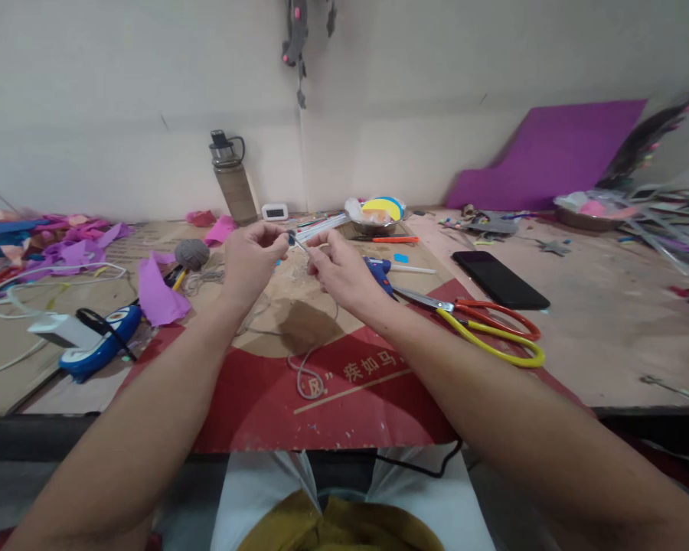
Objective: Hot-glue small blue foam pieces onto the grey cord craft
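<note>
Above the middle of the table, my left hand (256,256) is closed in a pinch on a small dark piece (291,238), too small to name. Close beside it, the fingers of my right hand (338,264) are pinched on a thin pale strand (302,246) that reaches toward the dark piece. Grey yarn (310,383) hangs or lies in loops below my hands, over the red and brown cardboard (253,405). A ball of grey yarn (191,254) sits left of my left hand. Partly behind my right wrist lies a blue glue gun (379,274) with a white glue stick.
Scissors (494,325) with red and yellow handles and a black phone (499,279) lie on the right. At left are a blue power strip (106,344) and purple felt scraps (159,291). A bottle (233,184) stands at the wall near a bowl (373,227).
</note>
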The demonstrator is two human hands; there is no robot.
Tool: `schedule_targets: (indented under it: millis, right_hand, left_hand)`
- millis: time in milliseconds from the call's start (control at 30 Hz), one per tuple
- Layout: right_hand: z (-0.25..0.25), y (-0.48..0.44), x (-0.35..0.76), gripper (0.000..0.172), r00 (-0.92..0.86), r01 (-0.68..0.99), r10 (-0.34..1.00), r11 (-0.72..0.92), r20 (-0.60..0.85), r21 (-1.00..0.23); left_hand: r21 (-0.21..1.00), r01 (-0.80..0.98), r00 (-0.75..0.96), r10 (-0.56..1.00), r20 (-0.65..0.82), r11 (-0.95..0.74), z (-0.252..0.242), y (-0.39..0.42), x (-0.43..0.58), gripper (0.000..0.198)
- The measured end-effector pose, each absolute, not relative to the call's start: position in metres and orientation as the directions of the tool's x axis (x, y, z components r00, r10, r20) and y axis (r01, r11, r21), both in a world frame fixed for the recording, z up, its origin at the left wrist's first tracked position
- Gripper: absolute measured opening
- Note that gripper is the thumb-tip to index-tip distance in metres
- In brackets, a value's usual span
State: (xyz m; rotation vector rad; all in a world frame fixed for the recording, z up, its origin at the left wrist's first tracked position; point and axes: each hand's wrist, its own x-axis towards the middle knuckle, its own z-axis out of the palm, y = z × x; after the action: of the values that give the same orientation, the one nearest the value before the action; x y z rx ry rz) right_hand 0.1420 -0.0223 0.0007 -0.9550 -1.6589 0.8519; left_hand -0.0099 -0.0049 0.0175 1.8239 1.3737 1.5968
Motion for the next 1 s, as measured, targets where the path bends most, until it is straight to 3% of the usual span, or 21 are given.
schedule_targets:
  millis: [200, 333, 433, 567, 700, 800, 900, 1000]
  right_hand:
    - [-0.001, -0.047, 0.132, 0.017, -0.365, 0.408, 0.833, 0.545, 0.416, -0.732]
    - [-0.006, -0.063, 0.120, 0.025, -0.594, 0.485, 0.679, 0.731, 0.432, -0.480]
    - [-0.010, -0.073, 0.115, 0.024, -0.689, 0.519, 0.608, 0.794, 0.395, -0.319]
    - [-0.007, -0.091, 0.125, 0.027, -0.727, 0.491, 0.573, 0.819, 0.379, -0.297]
    - [0.008, -0.113, 0.155, 0.037, -0.789, 0.429, 0.501, 0.864, 0.355, -0.265]
    - [0.021, -0.119, 0.184, 0.041, -0.796, 0.425, 0.525, 0.839, 0.301, -0.338]
    - [0.028, -0.117, 0.212, 0.053, -0.751, 0.467, 0.612, 0.758, 0.249, -0.455]
    - [0.029, -0.122, 0.227, 0.056, -0.732, 0.527, 0.665, 0.690, 0.147, -0.496]
  left_hand:
    - [0.873, 0.180, -0.277, 0.828, 0.488, -0.454, 0.019, 0.008, -0.021, 0.011]
    - [0.891, -0.111, -0.385, 0.845, 0.370, -0.441, 0.032, 0.015, -0.037, 0.011]
    - [0.860, -0.352, -0.374, 0.898, 0.231, -0.369, 0.044, 0.017, -0.051, 0.009]
    - [0.799, -0.463, -0.316, 0.914, 0.255, -0.383, 0.048, 0.018, -0.066, 0.005]
    - [0.827, -0.389, -0.297, 0.905, 0.304, -0.405, 0.045, 0.018, -0.070, 0.015]
    - [0.860, -0.326, -0.305, 0.905, 0.296, -0.391, 0.046, 0.015, -0.068, 0.023]
    - [0.842, -0.353, -0.304, 0.901, 0.310, -0.409, 0.048, 0.014, -0.068, 0.023]
    - [0.825, -0.365, -0.288, 0.895, 0.341, -0.432, 0.049, 0.016, -0.074, 0.022]
